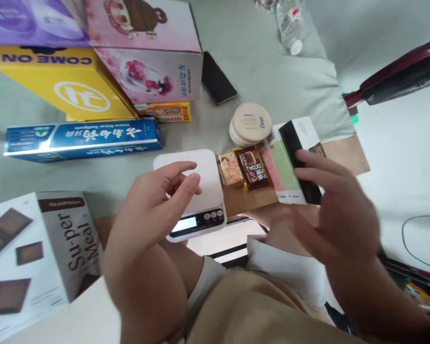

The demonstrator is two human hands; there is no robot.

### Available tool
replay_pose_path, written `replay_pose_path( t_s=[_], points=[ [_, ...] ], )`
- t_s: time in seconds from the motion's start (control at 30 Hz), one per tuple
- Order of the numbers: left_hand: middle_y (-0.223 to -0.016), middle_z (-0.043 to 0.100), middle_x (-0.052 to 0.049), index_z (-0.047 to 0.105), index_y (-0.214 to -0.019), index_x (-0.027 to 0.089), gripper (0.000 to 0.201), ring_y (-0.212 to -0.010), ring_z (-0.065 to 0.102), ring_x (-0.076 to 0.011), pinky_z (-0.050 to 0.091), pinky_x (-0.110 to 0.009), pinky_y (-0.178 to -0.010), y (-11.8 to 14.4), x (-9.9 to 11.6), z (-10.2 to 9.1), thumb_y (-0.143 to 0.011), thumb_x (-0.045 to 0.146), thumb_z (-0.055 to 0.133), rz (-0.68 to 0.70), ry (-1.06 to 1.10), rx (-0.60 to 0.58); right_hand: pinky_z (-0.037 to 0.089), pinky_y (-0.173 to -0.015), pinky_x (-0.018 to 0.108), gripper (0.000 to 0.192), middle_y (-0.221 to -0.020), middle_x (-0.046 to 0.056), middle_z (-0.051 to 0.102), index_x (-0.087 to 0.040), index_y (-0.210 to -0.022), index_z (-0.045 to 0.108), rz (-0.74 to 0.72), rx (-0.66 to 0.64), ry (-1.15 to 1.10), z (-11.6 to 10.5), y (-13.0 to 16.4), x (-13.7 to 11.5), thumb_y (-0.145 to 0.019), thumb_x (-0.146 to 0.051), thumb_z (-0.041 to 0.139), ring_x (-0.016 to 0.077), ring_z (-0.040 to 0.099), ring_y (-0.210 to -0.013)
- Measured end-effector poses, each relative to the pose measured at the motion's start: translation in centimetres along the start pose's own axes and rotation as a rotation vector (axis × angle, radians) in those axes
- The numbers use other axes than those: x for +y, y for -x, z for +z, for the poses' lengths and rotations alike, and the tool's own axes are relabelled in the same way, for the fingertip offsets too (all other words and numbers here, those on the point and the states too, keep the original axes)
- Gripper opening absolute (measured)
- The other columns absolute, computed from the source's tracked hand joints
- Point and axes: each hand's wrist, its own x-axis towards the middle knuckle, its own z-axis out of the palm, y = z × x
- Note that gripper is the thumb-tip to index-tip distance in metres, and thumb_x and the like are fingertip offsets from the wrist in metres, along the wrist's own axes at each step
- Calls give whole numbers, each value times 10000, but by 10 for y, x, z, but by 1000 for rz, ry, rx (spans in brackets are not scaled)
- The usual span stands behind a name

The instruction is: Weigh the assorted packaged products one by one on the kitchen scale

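Over a white kitchen scale (pixel 208 184) with a lit display, my left hand (pixel 157 203) hovers, thumb and index finger apart, with nothing in it. My right hand (pixel 340 210), slightly blurred, has its fingers spread and holds nothing. It is nearest to a flat box with a black band (pixel 297 148), whose edge the fingertips overlap; whether they touch cannot be made out. Between the hands lie a clear-wrapped nougat-like snack (pixel 231 168), a brown cocoa packet (pixel 252 167) and a pink and green packet (pixel 281 165). Behind them stands a round Dove jar (pixel 251 123).
At the left are a blue toothpaste box (pixel 82 138), a yellow box (pixel 64 86), a pink box (pixel 150 71) and a large Su-per Meal box (pixel 43 248). A phone (pixel 218 79) lies farther back, with a plastic bottle (pixel 289 26) at the far right.
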Motion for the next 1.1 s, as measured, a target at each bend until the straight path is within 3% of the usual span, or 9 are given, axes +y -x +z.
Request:
replay_pose_path(
  t_s=[0.1, 0.17, 0.27, 0.37, 0.47, 0.6, 0.8, 0.9, 1.1],
  points=[
    [-744, 759, -37, 788, -1154, 209, 485, -596, 597, -184, 455, -325, -595, 0, -7, -3, -911, 589, 609, -35, 78, 48, 606, -1207, 582, 389, -1441, 84, 767, -328, -1299, 696, -110, -132, -79, 42, -25, -28, -914, -285, 731, 315, 739, -1365],
    [-737, 746, -31, 789, -1084, 217, 425, -607, 594, -178, 459, -324, -608, -1, -13, -5, -901, 565, 627, -60, 143, 139, 612, -1196, 566, 317, -1441, 88, 774, -285, -1255, 720, -143, -207, -98, 77, -47, -44, -943, -299, 670, 312, 742, -1361],
    [-706, 709, -12, 766, -965, 234, 303, -637, 599, -173, 461, -321, -633, -1, -24, -10, -903, 505, 645, -107, 185, 283, 535, -1305, 492, 403, -1581, 61, 691, -249, -1370, 692, -151, -383, -86, 127, -83, -65, -975, -265, 612, 261, 641, -1511],
    [-719, 703, -7, 741, -903, 247, 261, -655, 596, -176, 462, -327, -639, 1, -34, -18, -921, 495, 658, -156, 181, 353, 442, -1383, 396, 478, -1738, 17, 535, -236, -1491, 620, -135, -543, -25, 164, -114, -81, -1014, -234, 587, 196, 515, -1624],
    [-724, 699, -3, 746, -914, 255, 244, -655, 598, -179, 462, -331, -638, 5, -43, -27, -921, 486, 666, -199, 160, 379, 447, -1376, 435, 545, -1788, 51, 462, -193, -1551, 560, -138, -599, 32, 188, -132, -87, -1008, -202, 605, 245, 514, -1624],
    [-765, 715, -5, 755, -971, 257, 272, -690, 635, -189, 482, -334, -662, 6, -53, -33, -929, 505, 652, -208, 187, 371, 518, -1302, 548, 576, -1727, 94, 539, -200, -1524, 552, -167, -590, 72, 211, -140, -83, -957, -171, 647, 334, 602, -1527],
    [-849, 750, -16, 757, -1051, 259, 294, -773, 689, -206, 508, -342, -711, 7, -53, -34, -934, 504, 647, -206, 212, 337, 604, -1178, 578, 600, -1567, 109, 603, -234, -1486, 567, -120, -577, 110, 228, -144, -80, -907, -156, 708, 376, 655, -1421],
    [-847, 745, -13, 754, -1065, 254, 297, -766, 682, -198, 509, -347, -725, 11, -52, -34, -939, 501, 648, -174, 226, 343, 575, -1217, 600, 610, -1516, 108, 601, -235, -1488, 573, -112, -566, 117, 230, -144, -80, -908, -139, 737, 349, 668, -1387],
    [-843, 750, -17, 753, -1057, 235, 269, -750, 668, -187, 520, -344, -695, 18, -52, -34, -928, 454, 665, -178, 243, 425, 538, -1269, 483, 609, -1417, 49, 619, -266, -1437, 627, -184, -568, -5, 220, -148, -79, -870, -91, 763, 274, 655, -1378]
  ],
)
